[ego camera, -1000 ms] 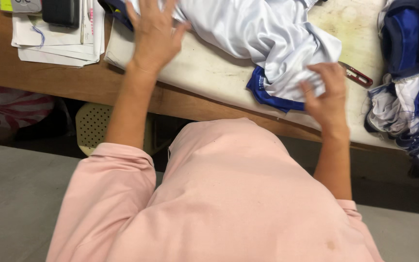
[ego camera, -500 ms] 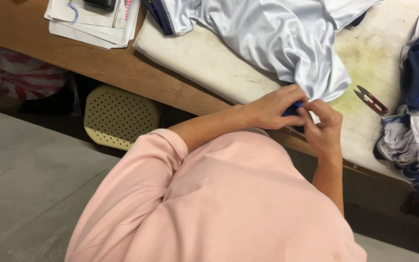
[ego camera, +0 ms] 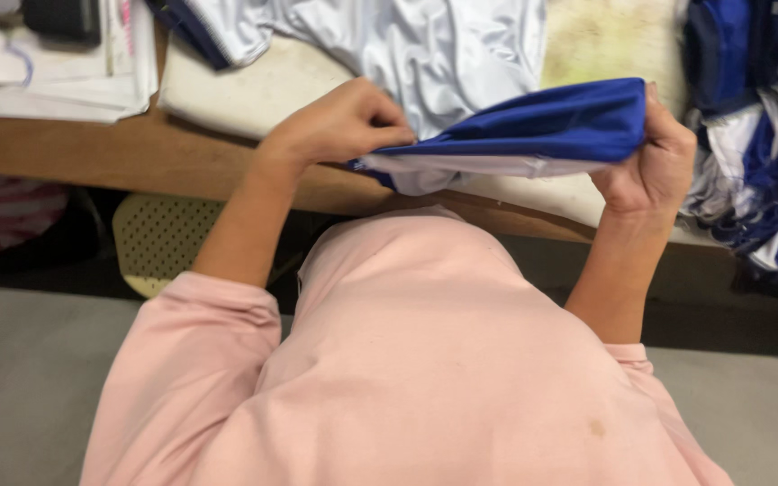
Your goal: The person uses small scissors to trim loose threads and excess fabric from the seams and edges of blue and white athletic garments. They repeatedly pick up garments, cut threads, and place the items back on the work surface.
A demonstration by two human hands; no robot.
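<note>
The far part of the white garment (ego camera: pixel 407 45) runs out of the top of the view, the pile of blue and white clothes (ego camera: pixel 767 135) is cut off at the right edge, and the person's pink top hides the near edge of the wooden table (ego camera: pixel 92 153). Half a second ago the two hands were bunched together over the blue cuff at the table's near edge; now they are drawn well apart, with the blue band (ego camera: pixel 542 121) stretched taut between them. The left hand (ego camera: pixel 339 121) is closed in a pinch on the band's left end, fingers curled over the fabric. The right hand (ego camera: pixel 655 157) is clenched around its right end. A stack of papers (ego camera: pixel 56 72) lies at the far left.
</note>
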